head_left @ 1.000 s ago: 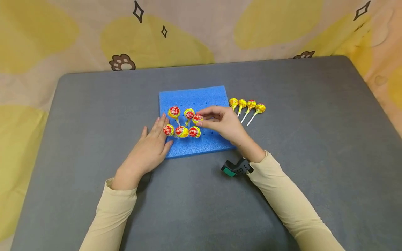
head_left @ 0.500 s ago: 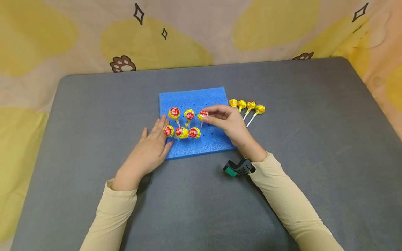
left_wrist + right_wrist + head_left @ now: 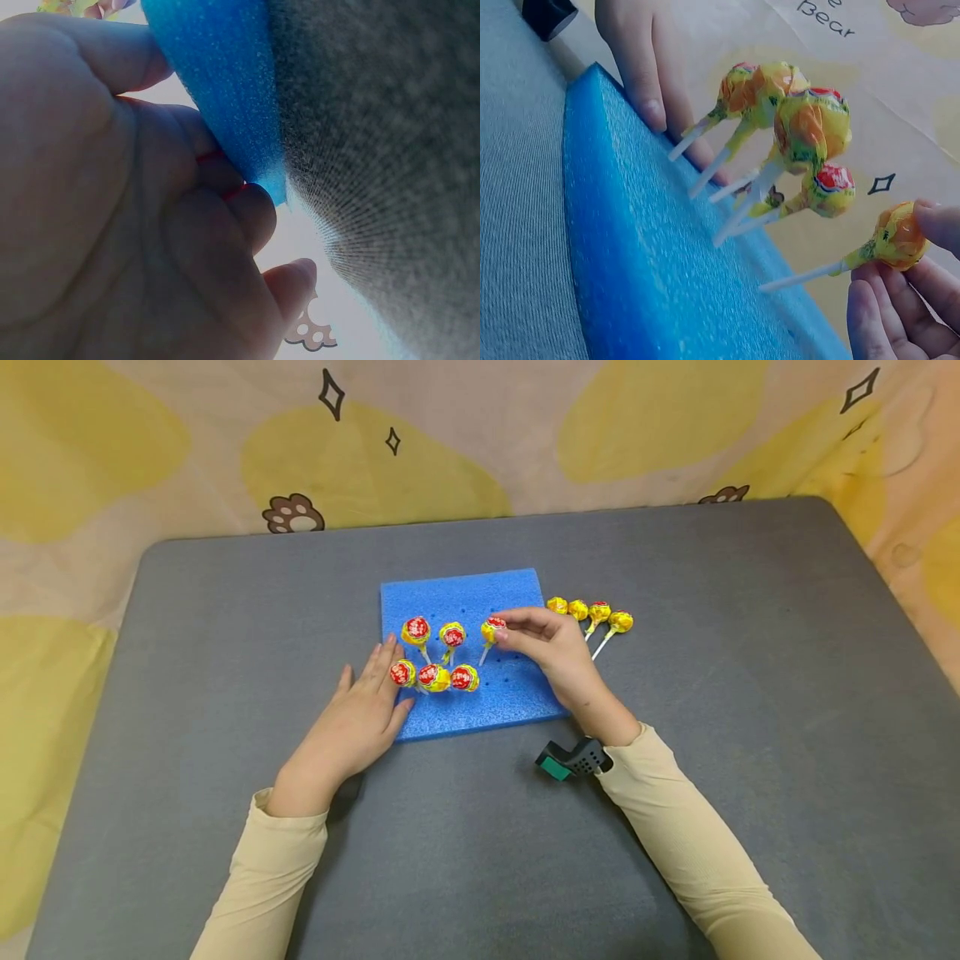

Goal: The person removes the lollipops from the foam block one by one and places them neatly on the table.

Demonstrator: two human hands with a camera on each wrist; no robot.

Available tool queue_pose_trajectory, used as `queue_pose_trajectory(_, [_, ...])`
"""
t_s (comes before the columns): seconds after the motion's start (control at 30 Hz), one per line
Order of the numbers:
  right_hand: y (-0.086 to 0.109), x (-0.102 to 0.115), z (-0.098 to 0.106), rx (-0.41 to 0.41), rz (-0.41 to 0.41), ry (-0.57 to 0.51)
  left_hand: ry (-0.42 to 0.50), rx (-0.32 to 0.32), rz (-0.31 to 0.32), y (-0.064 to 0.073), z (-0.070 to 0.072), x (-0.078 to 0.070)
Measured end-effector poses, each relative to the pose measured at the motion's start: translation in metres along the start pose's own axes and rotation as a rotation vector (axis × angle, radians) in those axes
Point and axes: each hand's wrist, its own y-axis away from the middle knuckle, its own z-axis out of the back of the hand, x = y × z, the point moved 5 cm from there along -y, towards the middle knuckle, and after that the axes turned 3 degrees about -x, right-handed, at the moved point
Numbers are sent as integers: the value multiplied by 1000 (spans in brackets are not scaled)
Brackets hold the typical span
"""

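Pinched by its wrapped head between thumb and fingers of my right hand [image 3: 558,656] is a yellow-and-red lollipop [image 3: 491,631]. Its white stick [image 3: 802,278] slants down to the blue foam board [image 3: 517,697]; whether the tip sits in a hole, I cannot tell. Several other lollipops [image 3: 433,677] stand in the board's left half, in two rows. My left hand [image 3: 352,718] rests along the board's left edge with its fingers extended. Up close in the left wrist view, fingers [image 3: 251,214] touch the side of the foam.
Several more lollipops [image 3: 618,622] lie on the grey table [image 3: 750,710] just right of the board, partly behind my right hand. Small holes dot the foam. A black-and-green device [image 3: 573,760] sits at my right wrist. A patterned cloth [image 3: 450,435] hangs behind the table.
My right hand has moved the lollipop a little to the right, away from the standing ones, and its stick now tilts. The left hand keeps its place on the foam edge.
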Motion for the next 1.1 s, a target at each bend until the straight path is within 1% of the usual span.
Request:
queue_pose_trajectory(0.13, [-1, -2, 3, -12, 9, -34, 0, 3, 2, 1, 0, 0])
queue_pose_trajectory(0.2, [-2, -3, 4, -18, 11, -29, -1, 5, 2, 1, 0, 0])
queue_pose_trajectory(0.33, [-2, -3, 5, -26, -10, -15, -1, 12, 8, 2, 0, 1])
queue_pose_trajectory(0.5, [-2, -2, 8, -28, -29, -5, 11, 14, 0, -1, -1, 1])
queue_pose_trajectory(0.63, [-3, -1, 9, -4, 1, 13, 10, 19, 4, -1, -1, 1])
queue_pose_trajectory(0.73, [-3, -1, 10, -4, 22, 9, 7, 21, 8, -1, -1, 1])
queue_pose_trajectory(0.83, [-3, 0, 11, -19, 25, 6, 8, 21, 8, 0, -1, 1])
queue_pose_trajectory(0.93, [-2, 0, 13, -43, 25, 36, 7, 18, 10, 1, -1, 1])
queue_pose_trajectory(1.1, [-2, 1, 19, -90, 34, 135, 6, 12, 8, 0, -1, 1])
